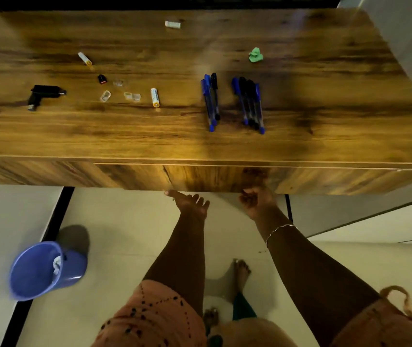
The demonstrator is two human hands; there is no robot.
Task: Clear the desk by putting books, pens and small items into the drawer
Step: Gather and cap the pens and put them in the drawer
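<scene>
The wooden desk [325,116] has a drawer front [149,176] under its near edge, and it looks closed. My left hand [191,205] is just below that front, fingers spread, one fingertip touching its lower edge. My right hand [256,200] has its fingers curled up at the same lower edge. On the desk lie two bunches of blue and black pens [211,101] [250,103], two batteries [154,97] [85,58], a black adaptor [45,92], a small black cap [102,79], several clear plastic bits [132,96], a white block [172,24] and a green paper wad [256,55].
A blue bucket [37,271] lies tilted on the pale floor at the lower left. A black desk leg [49,234] runs down beside it. My bare feet [241,271] stand under the desk's front edge. A wall closes off the right side.
</scene>
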